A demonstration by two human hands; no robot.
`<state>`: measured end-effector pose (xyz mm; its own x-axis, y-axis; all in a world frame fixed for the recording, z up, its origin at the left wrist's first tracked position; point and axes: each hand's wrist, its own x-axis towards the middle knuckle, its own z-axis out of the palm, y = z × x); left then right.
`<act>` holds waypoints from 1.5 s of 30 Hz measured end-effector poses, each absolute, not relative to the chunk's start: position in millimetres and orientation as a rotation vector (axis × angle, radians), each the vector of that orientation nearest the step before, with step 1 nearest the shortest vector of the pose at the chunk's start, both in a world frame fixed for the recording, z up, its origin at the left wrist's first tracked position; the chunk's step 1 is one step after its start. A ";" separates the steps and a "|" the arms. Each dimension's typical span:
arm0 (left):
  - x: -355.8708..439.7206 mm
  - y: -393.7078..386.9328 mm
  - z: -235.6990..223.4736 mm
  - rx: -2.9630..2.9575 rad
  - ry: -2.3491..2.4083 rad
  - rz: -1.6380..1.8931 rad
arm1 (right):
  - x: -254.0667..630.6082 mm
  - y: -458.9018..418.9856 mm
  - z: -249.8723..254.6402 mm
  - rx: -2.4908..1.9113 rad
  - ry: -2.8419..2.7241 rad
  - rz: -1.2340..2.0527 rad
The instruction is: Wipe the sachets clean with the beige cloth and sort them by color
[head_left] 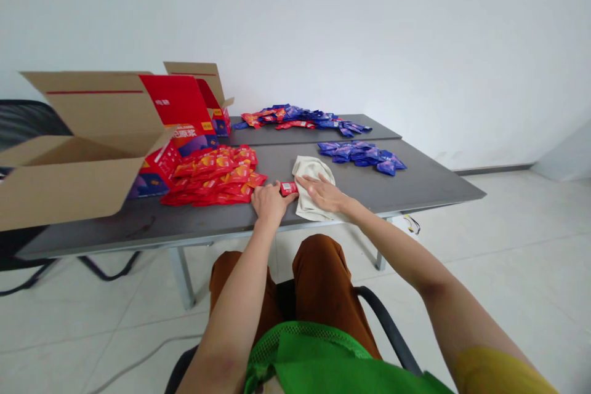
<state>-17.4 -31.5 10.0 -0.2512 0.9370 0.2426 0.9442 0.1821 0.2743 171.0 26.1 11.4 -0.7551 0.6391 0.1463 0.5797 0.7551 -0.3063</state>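
My left hand rests on the table near its front edge, thumb and fingers closed on the left end of a small red packet with a white label. The packet's right end meets a cream-coloured cloth. Flat on that cloth lies my right hand, fingers stretched out and pressing down. Just left of my left hand is a heap of red packets. Several blue-purple packets lie in a group beyond the cloth, to the right.
An open cardboard box with raised flaps stands at the table's left, a second open box behind it. Along the back lies a long row of mixed red and blue packets. The grey table ends at right; the wall is behind.
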 end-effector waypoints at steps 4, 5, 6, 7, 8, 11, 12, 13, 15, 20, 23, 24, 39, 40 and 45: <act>-14.2 -35.3 4.8 -1.890 -2.341 -0.610 | 154.5 23.8 22.1 -0.788 -2.779 0.555; -13.8 -36.6 3.3 -1.884 -2.330 -0.616 | 148.6 22.5 25.0 -0.749 -2.787 0.603; -13.7 -38.0 1.9 -1.879 -2.327 -0.622 | 143.6 21.0 27.4 -0.711 -2.791 0.647; -13.7 -39.2 0.6 -1.873 -2.330 -0.628 | 140.4 19.7 29.1 -0.679 -2.788 0.689; -13.8 -40.1 -0.4 -1.865 -2.333 -0.638 | 139.5 18.6 30.1 -0.663 -2.777 0.728; -13.6 -40.6 -1.9 -1.834 -2.346 -0.667 | 151.3 16.8 29.0 -0.736 -2.731 0.791; -13.3 -40.2 -1.9 -1.828 -2.352 -0.670 | 158.4 16.6 27.8 -0.800 -2.717 0.766; -13.0 -39.7 -1.7 -1.826 -2.360 -0.668 | 165.6 16.5 26.5 -0.867 -2.704 0.716; -12.3 -38.8 -0.6 -1.832 -2.369 -0.659 | 176.2 16.8 25.1 -0.968 -2.691 0.579; -14.4 -40.3 4.2 -1.868 -2.353 -0.641 | 160.2 21.5 33.7 -1.058 -2.725 0.534; -17.3 -42.0 6.2 -1.875 -2.370 -0.628 | 140.4 27.2 36.5 -0.978 -2.755 0.616; -18.0 -42.2 6.4 -1.877 -2.373 -0.624 | 137.7 29.3 35.4 -0.932 -2.759 0.629; -29.7 -21.6 6.3 -1.954 -2.400 -0.483 | 172.6 22.3 29.8 -0.902 -2.695 0.610; -30.4 -19.6 5.4 -1.942 -2.413 -0.484 | 165.5 21.1 30.1 -0.857 -2.696 0.622; -28.0 -22.9 7.9 -1.918 -2.437 -0.497 | 154.7 14.8 24.9 -0.730 -2.643 0.749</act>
<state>-28.0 -22.9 7.9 -0.2540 0.9475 0.1940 0.9478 0.2039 0.2452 154.7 14.8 24.9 -0.8267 0.5446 0.1417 0.3892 0.7352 -0.5550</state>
